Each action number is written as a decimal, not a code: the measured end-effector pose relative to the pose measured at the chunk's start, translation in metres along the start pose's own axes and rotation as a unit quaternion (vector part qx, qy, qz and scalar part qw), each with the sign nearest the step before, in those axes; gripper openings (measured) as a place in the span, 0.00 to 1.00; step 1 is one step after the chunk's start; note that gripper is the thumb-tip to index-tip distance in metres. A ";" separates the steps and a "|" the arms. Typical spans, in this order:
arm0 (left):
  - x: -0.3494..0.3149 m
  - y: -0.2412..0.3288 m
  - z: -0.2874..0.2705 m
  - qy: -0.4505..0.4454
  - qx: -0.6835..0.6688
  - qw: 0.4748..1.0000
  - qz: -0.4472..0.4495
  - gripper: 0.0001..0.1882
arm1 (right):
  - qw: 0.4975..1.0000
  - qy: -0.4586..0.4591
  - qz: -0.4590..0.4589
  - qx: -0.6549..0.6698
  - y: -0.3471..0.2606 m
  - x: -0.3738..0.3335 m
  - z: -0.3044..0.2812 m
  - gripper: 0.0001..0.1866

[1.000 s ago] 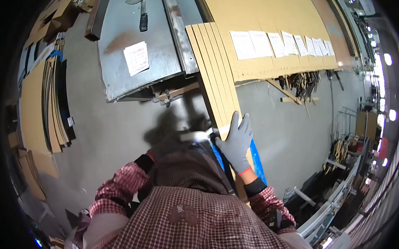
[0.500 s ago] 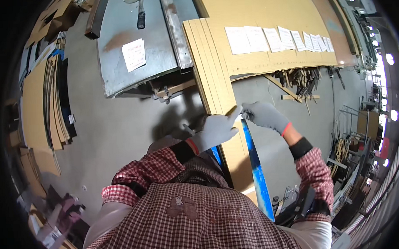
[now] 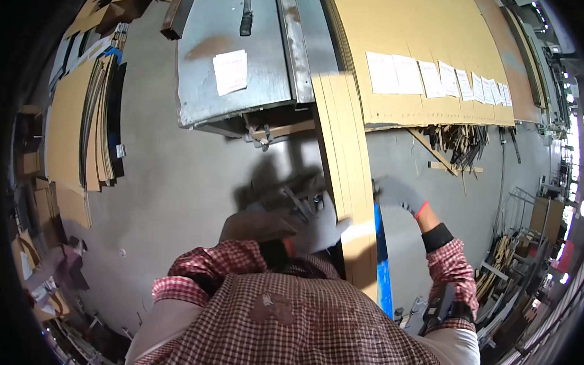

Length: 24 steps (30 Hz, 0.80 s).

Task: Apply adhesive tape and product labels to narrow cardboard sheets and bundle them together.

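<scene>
Right hand (image 3: pixel 399 195) angles inward beside the tan strips (image 3: pixel 347 142).

Matt cardboard strips (image 3: pixel 343 139); scuffed metal bench (image 3: pixel 262 58).

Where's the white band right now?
Head view, right of and below centre: the white band crosses the tan cardboard strips, just right of the left hand.
</scene>
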<state>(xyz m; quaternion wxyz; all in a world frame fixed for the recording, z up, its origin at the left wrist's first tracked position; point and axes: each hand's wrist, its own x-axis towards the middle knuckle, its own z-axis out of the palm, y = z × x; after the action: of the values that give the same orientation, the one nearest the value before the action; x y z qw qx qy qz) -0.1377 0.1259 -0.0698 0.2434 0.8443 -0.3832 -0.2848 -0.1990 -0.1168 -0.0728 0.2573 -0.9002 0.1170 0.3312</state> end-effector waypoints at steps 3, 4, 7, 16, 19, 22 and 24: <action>-0.012 -0.022 0.036 -0.068 -0.303 0.951 -0.008 0.47 | 0.994 -0.074 -0.061 -0.059 0.008 -0.012 0.016 0.13; -0.006 -0.030 0.047 -0.070 -0.386 0.917 -0.066 0.48 | 0.991 0.095 -0.043 -0.083 0.012 -0.006 0.027 0.10; 0.016 -0.044 0.062 -0.133 -0.471 0.868 -0.089 0.54 | 0.976 0.162 -0.027 -0.140 0.019 0.016 0.050 0.09; 0.004 -0.026 -0.065 -0.145 -0.408 0.899 -0.062 0.50 | 0.980 0.072 -0.138 0.124 -0.087 -0.053 -0.076 0.20; 0.005 -0.007 -0.100 -0.155 -0.402 0.903 -0.009 0.48 | 0.952 -0.044 -0.257 0.160 -0.135 -0.064 -0.081 0.27; 0.010 -0.018 -0.125 -0.120 -0.402 0.907 0.028 0.41 | 0.966 -0.061 -0.222 0.119 -0.126 -0.050 -0.084 0.24; 0.017 -0.037 -0.121 -0.178 -0.411 0.889 -0.094 0.37 | 0.932 -0.038 -0.164 0.320 -0.085 -0.040 -0.098 0.19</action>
<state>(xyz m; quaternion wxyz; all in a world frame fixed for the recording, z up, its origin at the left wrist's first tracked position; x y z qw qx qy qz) -0.0292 0.1579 -0.0112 0.4687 0.6358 -0.1878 -0.5837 -0.1440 -0.0967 0.0498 0.5868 -0.7635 0.0572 0.2634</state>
